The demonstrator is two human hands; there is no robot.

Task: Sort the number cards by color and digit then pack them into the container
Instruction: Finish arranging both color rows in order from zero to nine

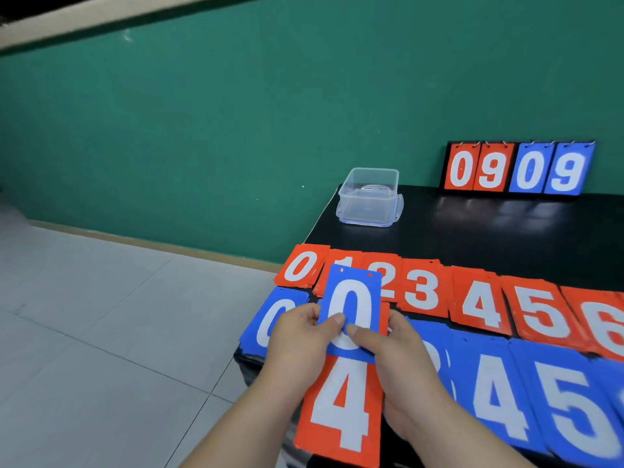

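Observation:
My left hand and my right hand both hold a small stack of cards above the table's near left corner. A blue 0 card is on top, slid upward under both thumbs, and a red 4 card shows beneath it. On the black table lie a row of red piles, from a red 0 pile to a red 6 pile, and a nearer row of blue piles, from a blue 0 pile to a blue 5 pile. The clear plastic container stands open and empty at the far left corner.
A flip scoreboard reading 09 in red and 09 in blue stands at the back of the table against the green wall. The table's left edge drops to a grey tiled floor.

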